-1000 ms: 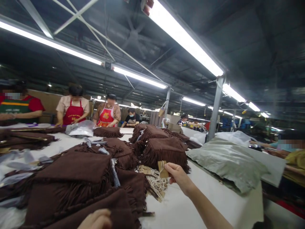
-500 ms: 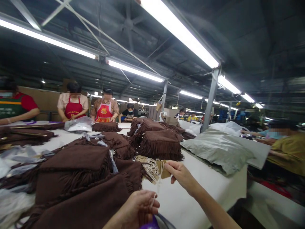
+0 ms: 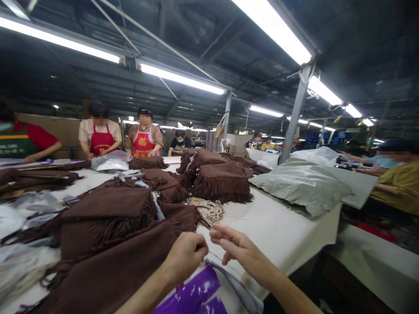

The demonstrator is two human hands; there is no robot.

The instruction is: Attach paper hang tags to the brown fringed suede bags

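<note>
Low in front of me, my left hand (image 3: 187,254) is closed with its fingertips pinched together. Whatever sits in that pinch is too small or hidden to make out. Close by on its right, my right hand (image 3: 240,249) has its fingers stretched forward and apart from the thumb, with nothing visible in it. Just beyond the hands lies a bundle of cream strings (image 3: 211,211) on the white table. Below them is a glossy purple plastic piece (image 3: 196,294), beside a grey strip (image 3: 240,285). Dark brown fringed fabric (image 3: 131,261) spreads to the left of my left hand.
Stacks of brown fringed pieces (image 3: 222,181) stand beyond the strings. Clear plastic bags (image 3: 28,266) lie at left. A grey-green sheet (image 3: 301,185) covers the white table's (image 3: 278,231) right side. Several co-workers stand across the table; another person (image 3: 397,183) works at right.
My right hand has let go of the brown card with string, which no longer shows. It has come back towards my left hand, which has risen and closed. More of the purple plastic shows.
</note>
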